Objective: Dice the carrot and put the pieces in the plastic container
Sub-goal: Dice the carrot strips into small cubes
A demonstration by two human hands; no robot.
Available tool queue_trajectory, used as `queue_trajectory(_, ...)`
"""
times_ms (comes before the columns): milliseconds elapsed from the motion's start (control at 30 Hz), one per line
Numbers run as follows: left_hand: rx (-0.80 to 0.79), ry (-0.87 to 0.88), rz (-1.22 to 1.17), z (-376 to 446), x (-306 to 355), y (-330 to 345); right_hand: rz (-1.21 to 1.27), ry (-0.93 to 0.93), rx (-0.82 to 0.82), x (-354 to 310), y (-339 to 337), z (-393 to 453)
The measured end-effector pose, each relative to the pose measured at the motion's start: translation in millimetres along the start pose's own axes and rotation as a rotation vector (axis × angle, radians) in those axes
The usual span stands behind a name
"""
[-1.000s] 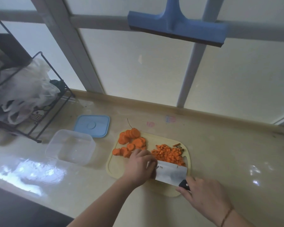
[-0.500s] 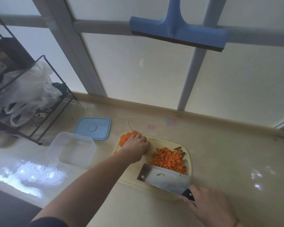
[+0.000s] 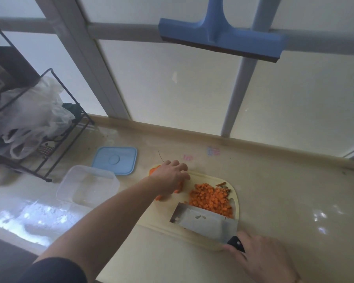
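A glossy beige counter (image 3: 274, 190) runs under a frosted window, and the pale yellow cutting board (image 3: 192, 231) sits on it as your anchor. On the board's right half lies one heap of diced carrot (image 3: 211, 199) — too many cubes to count. On its far left corner are the carrot slices (image 3: 152, 170) not yet diced; your left hand (image 3: 170, 178) covers most of them, fingers curled down over the stack, apparently gathering a few to bring under the blade, though whether it truly pinches any you cannot tell from here. Your right hand (image 3: 262, 260) grips the black handle of the single cleaver (image 3: 202, 220), whose flat blade rests on the board's near edge, just beside the diced heap — parked clear of the reaching fingers, which looks deliberate. Left of the board stands one clear plastic container (image 3: 88, 185), open with nothing visible inside, close enough to sweep pieces into; its one blue lid (image 3: 115, 160) lies behind it. Further left of the board a black wire rack (image 3: 55, 127) holds crumpled plastic bags (image 3: 29, 115). A blue squeegee (image 3: 221, 39) hangs above. By my judgement, dicing is roughly half done and no transfer has begun.
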State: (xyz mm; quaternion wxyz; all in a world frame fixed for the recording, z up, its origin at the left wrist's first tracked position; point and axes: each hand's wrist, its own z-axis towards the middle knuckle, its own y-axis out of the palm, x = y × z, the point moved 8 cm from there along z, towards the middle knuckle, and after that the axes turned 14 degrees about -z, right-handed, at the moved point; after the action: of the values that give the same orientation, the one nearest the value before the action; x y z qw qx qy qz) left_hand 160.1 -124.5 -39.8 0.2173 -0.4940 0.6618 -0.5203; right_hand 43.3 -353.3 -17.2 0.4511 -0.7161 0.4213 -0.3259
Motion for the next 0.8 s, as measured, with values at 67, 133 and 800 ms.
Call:
queue_trajectory(67, -0.035, 0.079, 0.062, -2, 5, 3, 0.015, -0.005, -0.012, 0, 1, 0)
queue_trajectory(133, -0.057, 0.131, 0.144, -3, 7, 5, 0.023, -0.004, -0.033, 1, 2, -1)
queue_trajectory(800, 0.487, -0.344, -0.986, -60, -13, 0, 0.181, -0.218, -0.011, 11, 20, -14)
